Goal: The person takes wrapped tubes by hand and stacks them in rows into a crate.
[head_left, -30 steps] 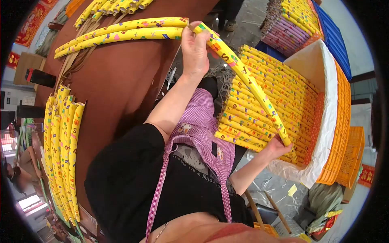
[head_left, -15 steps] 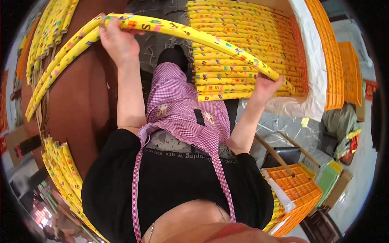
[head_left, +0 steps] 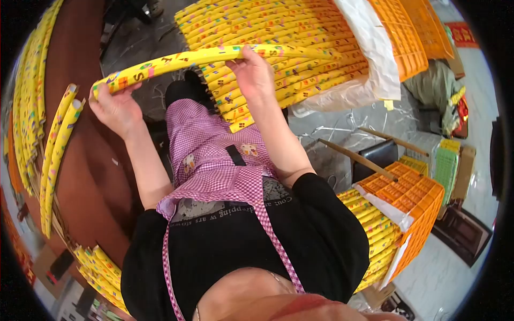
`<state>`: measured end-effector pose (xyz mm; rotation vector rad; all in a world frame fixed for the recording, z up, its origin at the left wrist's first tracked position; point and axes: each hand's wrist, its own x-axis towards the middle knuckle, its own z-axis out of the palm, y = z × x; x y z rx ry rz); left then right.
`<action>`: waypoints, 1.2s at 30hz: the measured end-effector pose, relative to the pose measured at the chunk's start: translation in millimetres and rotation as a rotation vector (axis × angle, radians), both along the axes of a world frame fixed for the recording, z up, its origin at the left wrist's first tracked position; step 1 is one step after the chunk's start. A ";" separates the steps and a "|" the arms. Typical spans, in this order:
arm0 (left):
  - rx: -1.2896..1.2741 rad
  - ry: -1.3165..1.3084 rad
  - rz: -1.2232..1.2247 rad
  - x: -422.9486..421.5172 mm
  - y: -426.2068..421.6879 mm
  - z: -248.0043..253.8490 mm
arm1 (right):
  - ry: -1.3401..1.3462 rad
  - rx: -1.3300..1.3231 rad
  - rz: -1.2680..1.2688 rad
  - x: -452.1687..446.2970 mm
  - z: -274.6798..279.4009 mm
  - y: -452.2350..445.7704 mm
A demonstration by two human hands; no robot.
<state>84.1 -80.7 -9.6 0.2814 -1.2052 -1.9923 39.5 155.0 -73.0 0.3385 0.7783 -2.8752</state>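
Observation:
Both of my hands hold one long yellow tube [head_left: 182,58] printed with coloured letters and shapes. At its left end, the fingers of my left hand [head_left: 119,109] are closed around it. My right hand [head_left: 252,77] grips it further along, thumb on top. The tube's far right part lies over a stack of matching yellow tubes [head_left: 316,24] in a lined crate, and I cannot tell whether it touches them. Two similar tubes [head_left: 58,150] lie side by side on the brown tabletop [head_left: 88,176], left of my left hand.
The orange crate [head_left: 401,37] has a white liner [head_left: 375,51] over its edge. More yellow tubes lie in bundles [head_left: 32,91] at the far left. Another orange crate [head_left: 407,198] with tubes stands at lower right, near wooden poles [head_left: 358,158].
The held tube has swung toward the crate stack. My right hand has moved left along it to nearer its middle. My left hand has shifted left and down, away from the two tabletop tubes' ends.

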 end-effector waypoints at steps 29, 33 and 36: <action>0.134 -0.251 0.073 6.7 -89.9 -90.7 | -0.052 0.217 -0.594 -80.0 -79.1 218.2; 0.215 -0.332 0.034 5.7 -90.0 -95.5 | -0.110 0.228 -0.615 -86.1 -85.9 213.1; 0.261 -0.333 -0.003 8.8 -80.3 -100.6 | 0.003 0.039 -0.396 -87.1 -103.2 199.4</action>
